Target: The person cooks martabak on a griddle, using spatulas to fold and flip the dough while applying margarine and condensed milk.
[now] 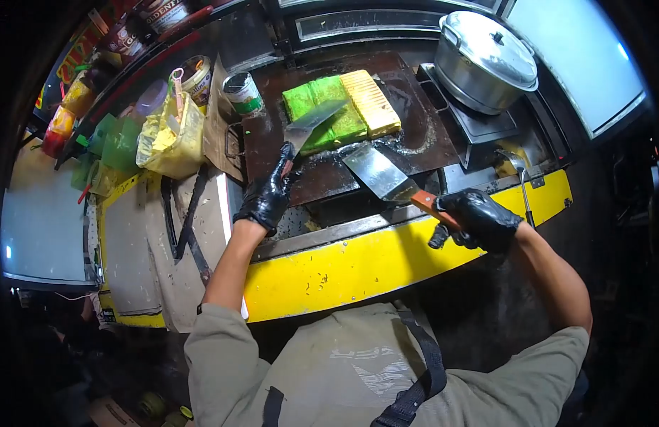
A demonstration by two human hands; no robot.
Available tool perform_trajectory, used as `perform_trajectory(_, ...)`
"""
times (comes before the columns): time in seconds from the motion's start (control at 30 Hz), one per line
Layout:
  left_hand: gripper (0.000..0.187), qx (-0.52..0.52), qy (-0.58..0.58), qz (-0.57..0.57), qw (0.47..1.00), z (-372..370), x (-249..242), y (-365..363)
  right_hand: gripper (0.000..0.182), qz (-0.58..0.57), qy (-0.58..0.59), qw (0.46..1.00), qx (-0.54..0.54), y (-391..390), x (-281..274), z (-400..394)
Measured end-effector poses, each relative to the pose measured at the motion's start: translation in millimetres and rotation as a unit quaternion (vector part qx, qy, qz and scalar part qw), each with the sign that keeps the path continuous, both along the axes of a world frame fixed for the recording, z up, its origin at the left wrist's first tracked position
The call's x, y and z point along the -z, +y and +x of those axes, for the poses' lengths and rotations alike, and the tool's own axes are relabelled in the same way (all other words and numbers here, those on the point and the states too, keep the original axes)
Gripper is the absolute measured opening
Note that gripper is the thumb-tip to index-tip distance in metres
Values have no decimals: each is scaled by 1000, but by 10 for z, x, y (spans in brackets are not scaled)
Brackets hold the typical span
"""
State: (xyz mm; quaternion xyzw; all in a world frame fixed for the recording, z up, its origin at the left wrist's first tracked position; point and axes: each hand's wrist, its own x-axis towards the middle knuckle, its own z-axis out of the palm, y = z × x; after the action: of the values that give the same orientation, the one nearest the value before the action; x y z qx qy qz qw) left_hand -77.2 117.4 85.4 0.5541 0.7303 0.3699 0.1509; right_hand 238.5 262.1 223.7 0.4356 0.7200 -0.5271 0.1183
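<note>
Both my hands wear black gloves. My left hand [266,199] is closed round the handle of a metal spatula [314,122], whose blade lies over the green bread. My right hand [480,219] grips the wooden handle of a wider scraper [376,171]; its blade is at the front edge of the griddle, just below the bread. On the dark griddle [269,167] lie green bread pieces [308,96] side by side, with a yellow ridged bread piece [371,99] against their right side. An open can [243,94] stands at the griddle's back left corner.
At right a lidded pot [486,60] sits on a stove [479,128], with a ladle [516,162] near the yellow counter edge [329,274]. A tub of yellow spread [171,142] stands left, beside green containers [119,142] and more jars.
</note>
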Motion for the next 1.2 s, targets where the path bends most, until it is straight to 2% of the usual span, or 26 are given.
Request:
perform_trajectory(0.07,50,-3,30,-61,998,-61,53,48,23,-89,-90,990,55,11,-25,-227)
perform_trajectory(0.13,48,-1,32,-76,997,-103,45,55,24,-169,-19,980,101,-1,172,-342)
perform_trajectory(0.2,44,5,-33,-75,997,-111,-11,69,26,-152,48,983,96,-78,434,-471)
perform_trajectory(0.23,44,8,-31,-74,997,-123,-15,79,25,-172,103,971,130,-118,702,-568)
perform_trajectory(0.27,42,17,-13,-70,997,-137,-17,77,24,-190,159,955,164,-161,945,-680)
perform_trajectory(0.33,40,32,7,-65,997,-178,-14,107,21,-218,277,898,264,-273,1094,-942)
perform_trajectory(0.37,38,44,26,-35,998,-206,-2,121,19,-215,335,874,280,-292,1197,-986)
perform_trajectory(0.4,36,59,51,-12,997,-230,-66,126,20,-116,404,886,194,-218,1183,-1066)
perform_trajectory(0.43,36,43,19,-82,995,-292,-176,152,22,-14,462,880,109,-71,1128,-1157)
perform_trajectory(0.47,38,79,25,-104,991,-471,-199,219,20,41,452,891,-4,80,908,-1171)
perform_trajectory(0.5,40,124,130,-147,973,-589,-362,298,17,189,471,849,-146,368,733,-1211)
perform_trajectory(0.53,39,200,124,-82,968,-569,-664,377,14,89,517,846,-90,293,196,-1242)
perform_trajectory(0.57,39,178,121,-128,968,-667,-829,436,17,192,381,902,-65,516,-52,-1418)
perform_trajectory(0.63,35,93,32,-243,965,-1045,-999,697,17,186,397,898,-36,698,0,-1555)
perform_trajectory(0.67,35,-26,-91,-358,929,-880,-1364,772,17,188,409,893,-25,958,76,-1359)
perform_trajectory(0.77,36,-95,-47,-400,911,-873,-1672,922,17,201,439,876,-9,1214,137,-1056)
perform_trajectory(0.8,37,-121,-34,-420,899,-879,-1714,953,17,206,447,871,-8,1289,146,-975)
perform_trajectory(0.93,38,-101,1,-424,900,-929,-1689,990,17,220,475,852,-17,1504,184,-792)
perform_trajectory(1.03,37,-101,-34,-426,898,-879,-1692,945,18,226,494,839,-36,1574,139,-806)
perform_trajectory(1.1,40,-55,-53,-393,916,-874,-1643,898,18,231,505,830,-53,1629,100,-857)
perform_trajectory(1.17,35,-52,-41,-397,915,-763,-1562,789,18,235,513,822,-80,1205,41,-874)
perform_trajectory(1.2,35,-44,-28,-393,918,-666,-1545,704,18,237,516,818,-97,990,66,-605)
